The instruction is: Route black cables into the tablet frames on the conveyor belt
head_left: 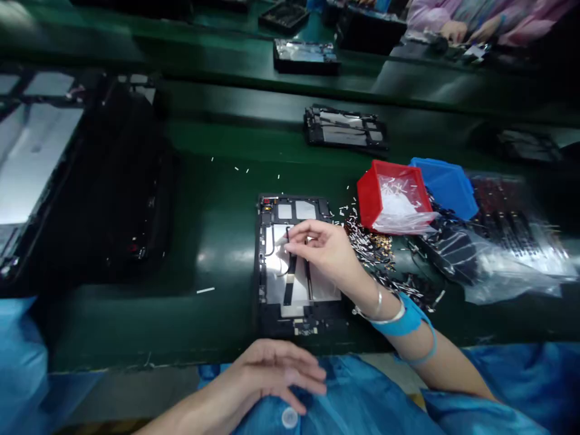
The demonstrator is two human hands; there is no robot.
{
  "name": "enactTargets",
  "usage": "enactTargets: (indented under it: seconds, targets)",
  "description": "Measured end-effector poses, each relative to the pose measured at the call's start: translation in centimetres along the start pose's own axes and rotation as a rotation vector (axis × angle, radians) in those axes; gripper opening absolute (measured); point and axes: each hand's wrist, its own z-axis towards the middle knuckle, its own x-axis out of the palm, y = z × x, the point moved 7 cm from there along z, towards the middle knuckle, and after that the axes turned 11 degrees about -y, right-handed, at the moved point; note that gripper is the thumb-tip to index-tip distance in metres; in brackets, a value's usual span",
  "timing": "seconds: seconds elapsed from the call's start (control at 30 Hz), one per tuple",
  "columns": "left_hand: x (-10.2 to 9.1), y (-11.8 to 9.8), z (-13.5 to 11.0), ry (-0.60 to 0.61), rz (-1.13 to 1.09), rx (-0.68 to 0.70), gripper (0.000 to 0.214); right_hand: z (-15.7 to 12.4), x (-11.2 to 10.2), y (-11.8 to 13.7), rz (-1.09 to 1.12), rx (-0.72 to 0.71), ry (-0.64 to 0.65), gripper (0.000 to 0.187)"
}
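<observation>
Item, your right hand (pixel 324 244): at the centre of the frame, reaching in from the lower right, thumb and fingertips drawn close together over a black ribbon cable (pixel 289 292); you cannot tell from this view whether they grip it. A blue wristband (pixel 401 320) sits on that arm.

Item, your left hand (pixel 272 371): at lower centre, just below the table edge, fingers loosely spread, holding nothing.

Item, one opened flat device (pixel 299 293): black frame, silver panels, lying flat on the green table (pixel 212 235) at the centre of the frame, beneath your right hand; the ribbon cable runs lengthwise over its panels.

Item, one red bin (pixel 370 193): right of centre, containing a clear plastic bag (pixel 399 205) of small white pieces. Touching or just beside it, one blue bin (pixel 446 184).

Item, a scatter of small pieces (pixel 362 244), white and brass-coloured, between device and red bin.

Item, one white strip (pixel 205 290): left of the device, alone on the table.

Item, a second device (pixel 347 128): dark, silver-panelled, upper centre.

Item, a large dark unit with a silver panel (pixel 34 160), at the left edge.

Item, a co-worker's pink sleeves (pixel 426 15), at upper right, both hands near small parts.
</observation>
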Motion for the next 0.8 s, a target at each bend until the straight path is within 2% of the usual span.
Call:
enactTargets:
  seconds: [0.03,0.07,0.1,0.2,0.23,0.27,0.33,0.43,0.67,0.8]
  targets:
    - [-0.2,-0.9,-0.4,0.041,0.151,0.081,0.027,0.3,0.9,-0.4,-0.016,0.007,0.009,0.016]
    - [-0.8,-2.5,-0.9,0.028,0.324,0.233,0.025,0.5,1.5,-0.8,-0.035,0.006,0.006,0.016]
    - [-1.5,-4.6,-1.5,-0.04,0.509,0.443,0.023,0.8,1.9,-1.2,-0.055,0.004,-0.004,0.016]
    - [-3.0,-10.5,-4.2,-0.401,1.028,1.117,0.018,1.2,2.1,-2.1,-0.101,0.003,-0.047,0.014]
    - [-3.2,-11.5,-4.7,-0.496,1.178,1.262,0.018,1.3,2.1,-2.2,-0.116,0.001,-0.058,0.013]
    - [-3.4,-12.0,-4.7,-0.558,1.33,1.346,0.021,1.3,2.0,-2.2,-0.134,-0.006,-0.066,0.013]
    - [-3.5,-12.1,-3.8,-0.594,1.603,1.396,0.027,1.3,2.0,-2.0,-0.186,-0.033,-0.068,0.011]
    - [-3.4,-11.3,-2.4,-0.548,1.849,1.405,0.034,1.1,2.2,-1.8,-0.265,-0.067,-0.041,0.009]
    - [-2.9,-10.6,-2.4,-0.606,1.986,1.496,0.031,0.5,2.2,-1.3,-0.329,-0.147,-0.029,0.001]
    - [-2.7,-10.7,-2.0,-0.575,2.076,1.45,0.029,0.9,1.6,-0.2,-0.489,-0.214,-0.016,0.004]
